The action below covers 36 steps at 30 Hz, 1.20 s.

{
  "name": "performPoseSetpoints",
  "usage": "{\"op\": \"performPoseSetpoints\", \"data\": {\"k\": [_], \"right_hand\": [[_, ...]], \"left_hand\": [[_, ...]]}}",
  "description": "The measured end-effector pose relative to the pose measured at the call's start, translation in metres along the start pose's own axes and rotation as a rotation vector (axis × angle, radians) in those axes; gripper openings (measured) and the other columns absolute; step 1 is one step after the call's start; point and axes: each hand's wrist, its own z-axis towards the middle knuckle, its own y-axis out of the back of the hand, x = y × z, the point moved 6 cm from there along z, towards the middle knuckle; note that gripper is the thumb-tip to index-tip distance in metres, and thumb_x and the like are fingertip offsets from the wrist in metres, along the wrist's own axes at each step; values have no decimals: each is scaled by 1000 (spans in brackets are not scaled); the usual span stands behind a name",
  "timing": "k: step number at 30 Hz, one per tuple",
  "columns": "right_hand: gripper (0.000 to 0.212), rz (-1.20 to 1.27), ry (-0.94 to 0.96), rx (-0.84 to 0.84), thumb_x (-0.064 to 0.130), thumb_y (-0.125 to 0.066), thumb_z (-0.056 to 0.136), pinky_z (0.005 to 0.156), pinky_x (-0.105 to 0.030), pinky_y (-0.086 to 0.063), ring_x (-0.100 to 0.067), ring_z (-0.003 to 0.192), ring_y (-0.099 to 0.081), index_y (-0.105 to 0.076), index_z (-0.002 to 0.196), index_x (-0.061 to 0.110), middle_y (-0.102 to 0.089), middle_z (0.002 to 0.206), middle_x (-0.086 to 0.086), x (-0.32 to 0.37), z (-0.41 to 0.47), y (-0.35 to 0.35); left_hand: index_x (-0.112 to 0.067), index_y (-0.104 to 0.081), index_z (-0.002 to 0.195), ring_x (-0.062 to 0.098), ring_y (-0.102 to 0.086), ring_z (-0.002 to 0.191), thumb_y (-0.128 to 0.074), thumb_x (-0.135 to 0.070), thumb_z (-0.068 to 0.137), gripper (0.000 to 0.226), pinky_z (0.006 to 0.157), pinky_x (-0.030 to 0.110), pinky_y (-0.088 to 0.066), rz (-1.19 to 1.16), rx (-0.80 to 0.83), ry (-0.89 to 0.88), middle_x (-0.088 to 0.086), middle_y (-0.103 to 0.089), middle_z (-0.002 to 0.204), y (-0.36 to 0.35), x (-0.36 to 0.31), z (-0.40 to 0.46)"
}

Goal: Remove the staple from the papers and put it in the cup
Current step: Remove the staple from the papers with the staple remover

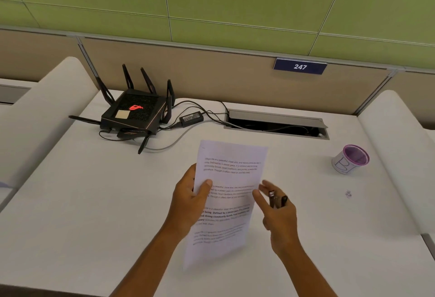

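The left hand [190, 199] pinched the light, floppy papers [226, 200] at their nine-o'clock edge above the tabletop [94, 202], the right hand [277, 212] clasped a dark staple remover [277, 200], the staple [203, 148] probably at eleven o'clock, the cup [350, 159] well apart at two o'clock.

White papers [231, 193] with black print; purple-rimmed white cup [350, 159]; black router [136, 114].

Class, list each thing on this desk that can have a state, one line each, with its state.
papers: held up off the desk, staple not discernible
left hand: gripping the papers' left edge
right hand: holding a dark tool
cup: upright, inside unclear
router: red logo lit
cable hatch: lid open
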Motion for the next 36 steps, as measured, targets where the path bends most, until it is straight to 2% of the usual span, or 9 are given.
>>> {"op": "performPoseSetpoints", "data": {"k": [3, 6, 9, 13, 18, 24, 29, 33, 36], "right_hand": [[33, -66, -37, 145, 43, -89, 77, 47, -11, -45, 1, 58, -59, -80, 107, 34, -81, 107, 2, -19, 1, -5], [25, -113, -48, 183, 37, -90, 78, 56, -15, -53, -4, 74, -75, -82, 98, 24, -83, 101, -1, -28, 3, -12], [14, -103, -65, 138, 25, -88, 83, 71, -24, -60, -16, 91, -79, -82, 95, 25, -83, 99, 0, -36, 13, -15], [11, -74, -119, 63, 20, -87, 84, 62, -21, -59, -15, 84, -80, -82, 91, 27, -83, 94, 1, -43, 30, -24], [12, -40, -196, -12, 18, -87, 84, 58, -22, -57, -14, 80, -80, -81, 93, 25, -83, 91, 2, -52, 62, -36], [11, -66, -258, -77, 17, -86, 85, 53, -23, -55, -20, 80, -77, -79, 93, 19, -83, 86, 3, -65, 108, -55], [15, -97, -273, -85, 16, -87, 84, 73, -42, -66, -28, 83, -78, -75, 92, 11, -82, 85, -2, -72, 145, -75], [12, -139, -239, -63, 11, -86, 84, 74, -38, -66, -26, 84, -79, -76, 90, 12, -82, 93, -4, -73, 169, -90], [17, -234, -236, -57, 13, -87, 82, 81, -44, -66, -28, 89, -78, -74, 91, 8, -81, 93, -5, -76, 184, -98]], "left_hand": [[-57, -63, 116, 7, -76, 102, -65, -21, 103, 39, 72, 29, -66, -63, -31, 38, -21, -76, 115, 11, 8, 11], [-56, -65, 114, 11, -78, 98, -68, -21, 101, 38, 70, 33, -67, -116, -58, 93, -18, -77, 113, 20, 20, 25], [-55, -66, 112, 12, -79, 97, -70, -21, 99, 37, 69, 35, -67, -149, -81, 151, -17, -78, 112, 28, 35, 42], [-48, -63, 119, 14, -80, 96, -73, -25, 98, 33, 70, 37, -67, -149, -46, 226, -14, -80, 111, 31, 63, 66], [-32, -51, 144, 15, -76, 104, -75, -18, 97, 55, 76, 28, -65, 20, 53, 269, -9, -71, 126, 29, 103, 83], [-26, -49, 146, 18, -70, 107, -73, -11, 97, 57, 70, 18, -61, 180, 126, 257, -5, -67, 125, 27, 130, 107], [-23, -50, 146, 17, -67, 100, -73, -9, 97, 56, 64, 16, -58, 258, 89, 250, -6, -64, 121, 29, 138, 147], [-24, -51, 145, 19, -67, 103, -73, -7, 96, 56, 60, 10, -56, 304, 72, 241, -3, -65, 122, 31, 145, 172], [-24, -51, 145, 17, -65, 102, -74, -8, 96, 56, 62, 10, -54, 353, 75, 231, 0, -66, 129, 32, 153, 184]]}}
